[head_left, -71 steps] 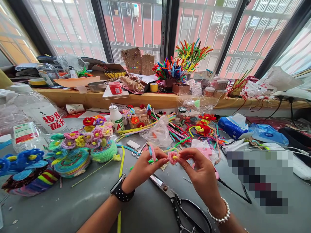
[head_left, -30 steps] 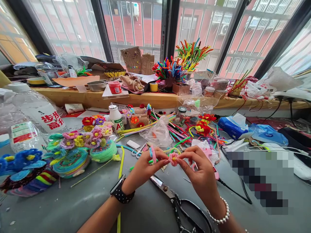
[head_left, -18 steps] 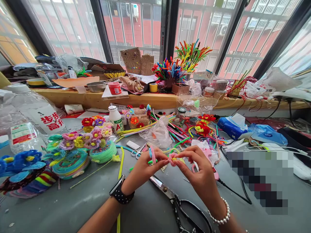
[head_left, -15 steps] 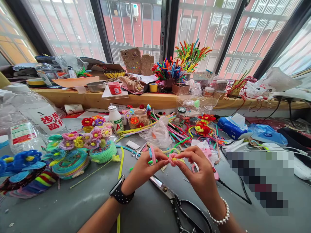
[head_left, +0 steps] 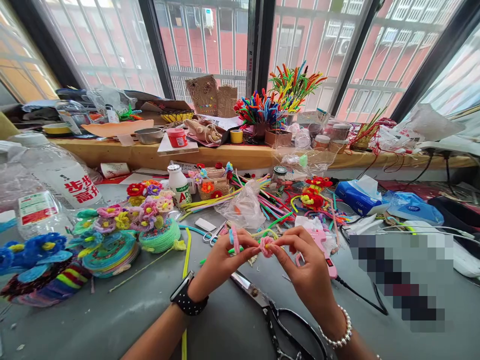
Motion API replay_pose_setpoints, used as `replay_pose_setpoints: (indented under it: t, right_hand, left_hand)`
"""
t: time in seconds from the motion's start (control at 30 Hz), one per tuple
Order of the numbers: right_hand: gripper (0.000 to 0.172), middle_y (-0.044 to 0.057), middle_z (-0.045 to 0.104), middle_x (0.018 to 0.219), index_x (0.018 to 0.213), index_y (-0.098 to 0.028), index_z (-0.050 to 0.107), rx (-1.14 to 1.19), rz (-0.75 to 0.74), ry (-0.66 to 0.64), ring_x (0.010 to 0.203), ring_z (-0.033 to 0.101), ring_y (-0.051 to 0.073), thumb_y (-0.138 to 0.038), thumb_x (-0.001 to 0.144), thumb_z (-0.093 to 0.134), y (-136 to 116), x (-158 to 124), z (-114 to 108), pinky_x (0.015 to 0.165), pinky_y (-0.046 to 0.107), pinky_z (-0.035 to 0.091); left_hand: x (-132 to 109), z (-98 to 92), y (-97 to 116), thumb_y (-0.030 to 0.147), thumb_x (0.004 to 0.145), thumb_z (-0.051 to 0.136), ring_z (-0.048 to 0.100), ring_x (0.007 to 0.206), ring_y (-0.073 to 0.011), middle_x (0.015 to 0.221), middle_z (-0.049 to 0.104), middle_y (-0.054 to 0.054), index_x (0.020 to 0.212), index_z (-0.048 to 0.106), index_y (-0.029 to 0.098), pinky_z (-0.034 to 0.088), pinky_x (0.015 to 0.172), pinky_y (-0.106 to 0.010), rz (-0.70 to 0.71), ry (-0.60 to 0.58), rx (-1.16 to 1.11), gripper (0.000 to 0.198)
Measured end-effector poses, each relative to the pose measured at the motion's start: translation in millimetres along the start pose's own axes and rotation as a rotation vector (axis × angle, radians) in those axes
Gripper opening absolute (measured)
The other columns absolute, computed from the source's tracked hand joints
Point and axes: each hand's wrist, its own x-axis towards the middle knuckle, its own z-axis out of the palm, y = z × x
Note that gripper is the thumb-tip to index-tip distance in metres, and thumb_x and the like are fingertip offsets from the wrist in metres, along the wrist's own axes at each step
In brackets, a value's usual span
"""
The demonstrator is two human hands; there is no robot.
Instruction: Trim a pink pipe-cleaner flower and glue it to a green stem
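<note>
Between my two hands is a small pink pipe-cleaner flower with a yellow centre. My left hand pinches its left side between thumb and finger; a pink and blue fuzzy ring sits on one of its fingers. From the right, the thumb and fingertips of my right hand close on the flower's other edge. Both hands are held above the grey table. Large black-handled scissors lie beneath them, partly covered by my left hand. Beyond my right hand is a pink glue gun with a black cord.
Finished fuzzy flower pots and clear bottles crowd the left. Loose pipe cleaners and a plastic bag lie ahead, small scissors nearer. A blue tissue pack is at right; a cluttered wooden ledge runs behind.
The pink flower has turned slightly, so its petals and yellow centre show more openly. Both hands stay in nearly the same place, still pinching it.
</note>
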Motion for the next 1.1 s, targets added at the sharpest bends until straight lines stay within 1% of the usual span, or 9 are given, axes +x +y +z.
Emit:
replay_pose_setpoints:
  t: [0.13,0.43,0.7,1.1]
  right_hand:
    - [0.005,0.002,0.049,0.073,0.071,-0.020,0.058,0.003,0.001,0.009,0.068,0.047,0.016,-0.020,0.075,0.056,-0.9,-0.5,1.5,0.060,0.029,0.039]
    - [0.006,0.002,0.049,0.071,0.071,-0.019,0.059,-0.011,-0.020,0.010,0.066,0.046,0.016,-0.021,0.075,0.055,-2.0,-1.6,2.7,0.058,0.029,0.039]
    - [0.008,0.002,0.049,0.071,0.070,-0.019,0.059,-0.005,-0.020,0.017,0.065,0.046,0.015,-0.022,0.076,0.054,-1.0,-1.4,2.6,0.057,0.028,0.039]
    - [0.008,0.002,0.049,0.070,0.070,-0.018,0.059,-0.022,-0.042,0.025,0.065,0.046,0.015,-0.021,0.076,0.054,-1.7,-3.0,2.9,0.057,0.027,0.038]
  left_hand:
    - [0.1,0.2,1.3,0.025,0.075,0.053,0.052,0.068,-0.0141,0.070,0.057,-0.002,0.075,0.063,0.015,0.040,0.065,-0.025,-0.014,0.002,-0.019,0.015]
    - [-0.4,-0.2,1.5,0.025,0.075,0.053,0.051,0.068,-0.0140,0.070,0.057,-0.002,0.072,0.063,0.015,0.040,0.065,-0.026,-0.011,0.008,-0.030,0.014]
    - [-0.8,-0.2,1.7,0.023,0.076,0.052,0.051,0.070,-0.0142,0.071,0.057,-0.002,0.073,0.062,0.016,0.040,0.066,-0.026,0.005,-0.008,-0.029,0.013]
    - [-0.1,-0.4,0.3,0.021,0.076,0.052,0.051,0.069,-0.0143,0.071,0.056,-0.002,0.073,0.061,0.016,0.039,0.066,-0.026,0.004,-0.002,-0.040,0.011]
